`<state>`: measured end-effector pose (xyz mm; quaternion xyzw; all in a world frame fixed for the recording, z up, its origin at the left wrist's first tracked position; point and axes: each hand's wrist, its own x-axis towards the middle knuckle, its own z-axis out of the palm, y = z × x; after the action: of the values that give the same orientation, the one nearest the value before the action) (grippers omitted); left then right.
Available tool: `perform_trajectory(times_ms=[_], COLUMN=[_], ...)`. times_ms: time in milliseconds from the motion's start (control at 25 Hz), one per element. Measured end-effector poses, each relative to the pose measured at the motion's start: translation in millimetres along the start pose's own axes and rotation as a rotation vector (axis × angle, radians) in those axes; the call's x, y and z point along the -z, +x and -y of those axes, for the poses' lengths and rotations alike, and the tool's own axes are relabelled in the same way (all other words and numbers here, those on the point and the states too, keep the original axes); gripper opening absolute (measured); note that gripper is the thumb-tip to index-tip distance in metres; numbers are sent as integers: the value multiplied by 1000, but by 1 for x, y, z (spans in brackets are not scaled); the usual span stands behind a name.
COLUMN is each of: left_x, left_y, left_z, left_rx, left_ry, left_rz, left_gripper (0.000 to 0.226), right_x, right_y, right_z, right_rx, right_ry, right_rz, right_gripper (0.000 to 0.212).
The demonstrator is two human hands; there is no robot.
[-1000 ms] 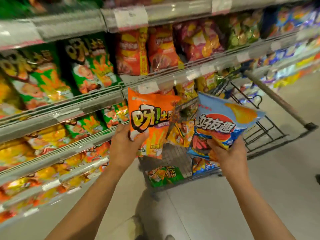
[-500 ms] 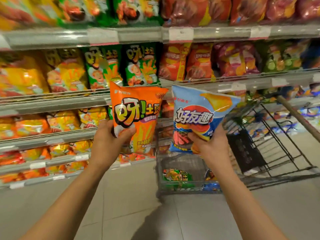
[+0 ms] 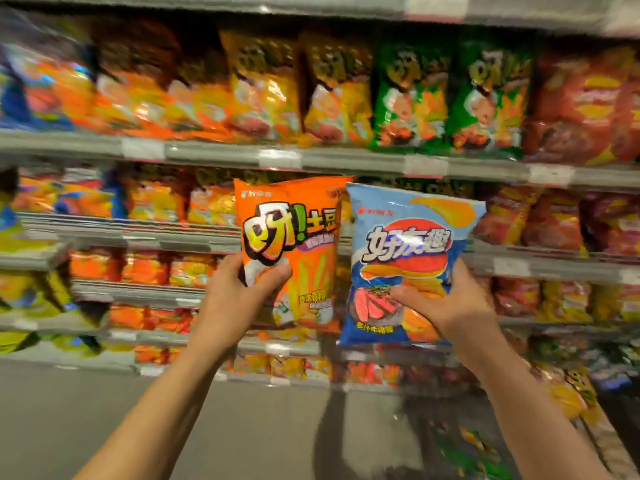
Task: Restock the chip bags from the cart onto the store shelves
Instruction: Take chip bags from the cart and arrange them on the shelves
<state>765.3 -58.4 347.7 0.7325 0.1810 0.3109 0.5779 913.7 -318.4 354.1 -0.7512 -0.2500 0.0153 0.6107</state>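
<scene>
2 chip bags, held upright facing the stocked shelves (image 3: 311, 159), likely for matching: left hand (image 3: 239, 299) grips the orange bag (image 3: 304, 237), right hand (image 3: 446, 303) grips the blue bag (image 3: 405, 237).

Orange bag, blue bag, many-coloured shelves

The orange bag (image 3: 289, 244) carries black-outlined yellow lettering and pale fries. The blue bag (image 3: 405, 258) shows a red disc, white lettering and golden chips. Behind them, grey shelves (image 3: 214, 152) hold green bags (image 3: 450, 98), red bags (image 3: 581, 105) and yellow bags (image 3: 298, 88).
</scene>
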Motion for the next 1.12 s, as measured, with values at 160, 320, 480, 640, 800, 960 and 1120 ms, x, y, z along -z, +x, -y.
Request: perform_trajectory(times_ms=[160, 320, 480, 640, 800, 960, 1120], left_x=[96, 184, 245, 280, 303, 325, 349], left_y=[23, 54, 99, 161, 252, 332, 393], left_z=[-26, -68, -114, -162, -207, -243, -255], left_rx=[-63, -195, -330, -478, -548, -596, -625], left_ry=[-56, -34, 8, 76, 163, 177, 241], left_rz=[-69, -164, -255, -317, -365, -422, -493], left_gripper=[24, 23, 25, 22, 39, 23, 35], right_x=[-84, -154, -198, -223, -244, -243, -230], right_y=[21, 56, 103, 163, 242, 323, 376], right_z=[69, 144, 209, 277, 338, 377, 384], right_rx=[98, 259, 435, 584, 693, 738, 780], right_ry=[26, 39, 72, 55, 87, 62, 120], right_rz=[71, 80, 93, 83, 77, 24, -120], right_gripper=[54, 58, 63, 50, 44, 47, 53])
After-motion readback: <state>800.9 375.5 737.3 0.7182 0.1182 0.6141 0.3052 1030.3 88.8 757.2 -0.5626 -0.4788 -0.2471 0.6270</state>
